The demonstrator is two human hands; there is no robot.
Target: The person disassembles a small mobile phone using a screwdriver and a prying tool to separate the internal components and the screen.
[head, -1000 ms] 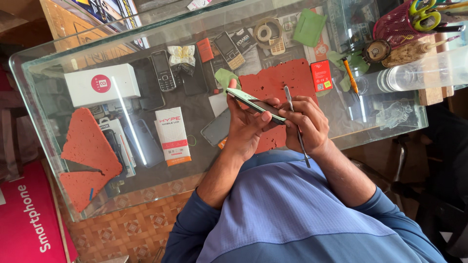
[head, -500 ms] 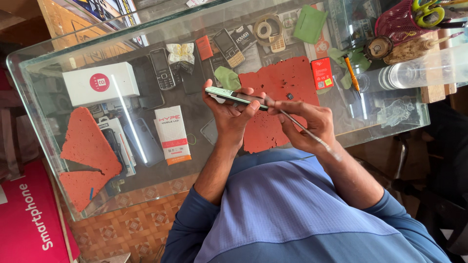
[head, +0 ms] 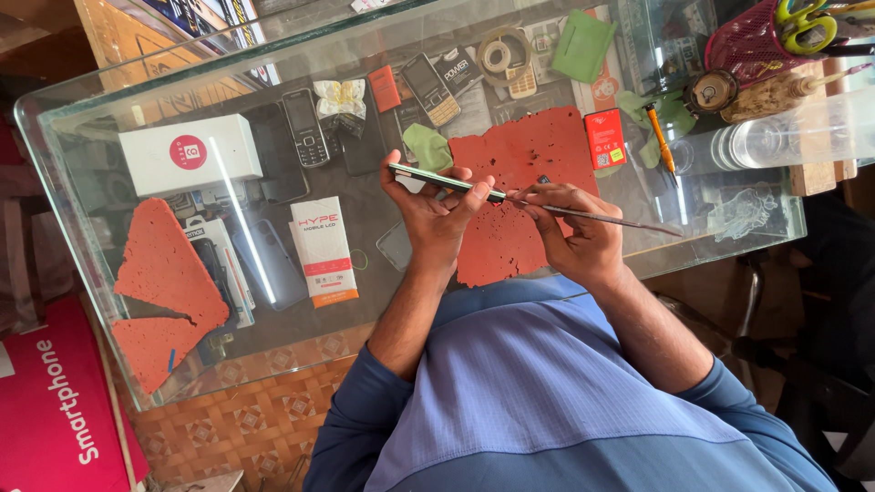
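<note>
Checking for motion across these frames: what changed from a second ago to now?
The right hand swung its thin tool from pointing down toward the person to lying flat, tip at the end of the phone. The left hand kept holding the phone edge-on, now levelled. The items on the glass table stayed put.
</note>
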